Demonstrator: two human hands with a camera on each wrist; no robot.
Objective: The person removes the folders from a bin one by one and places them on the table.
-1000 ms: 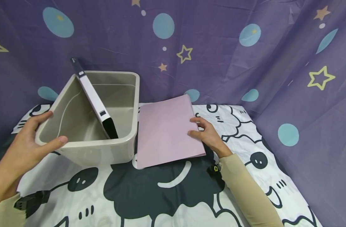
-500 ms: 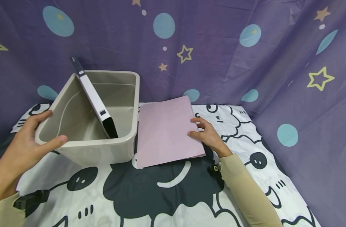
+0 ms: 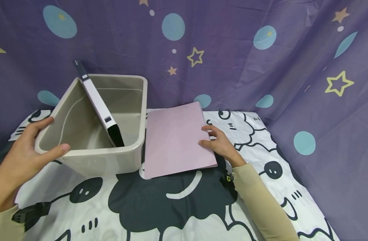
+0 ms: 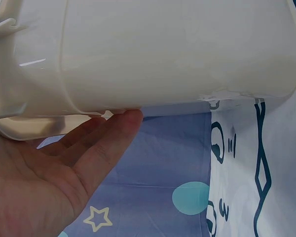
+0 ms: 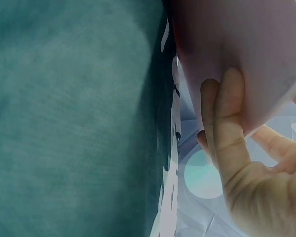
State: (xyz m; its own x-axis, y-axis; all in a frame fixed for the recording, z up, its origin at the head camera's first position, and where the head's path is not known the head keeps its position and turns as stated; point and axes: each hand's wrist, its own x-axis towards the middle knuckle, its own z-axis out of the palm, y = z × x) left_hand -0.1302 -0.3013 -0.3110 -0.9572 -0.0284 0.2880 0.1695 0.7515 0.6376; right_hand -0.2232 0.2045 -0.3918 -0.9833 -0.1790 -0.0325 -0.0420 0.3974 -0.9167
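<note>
One binder (image 3: 96, 100) slants across bin (image 3: 102, 164); left hand (image 3: 31, 145) grips rim (image 3: 96, 152), right hand (image 3: 220, 143) pinches folder (image 3: 174, 139); curtain (image 3: 226, 73) behind.

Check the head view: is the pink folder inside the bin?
No, the pink folder is outside the bin, beside its right wall in the picture.

white-and-black object (image 3: 96, 100): lower end hidden behind bin (image 3: 102, 162) | pink folder (image 5: 271, 49): cut off at top, right wrist view
</note>
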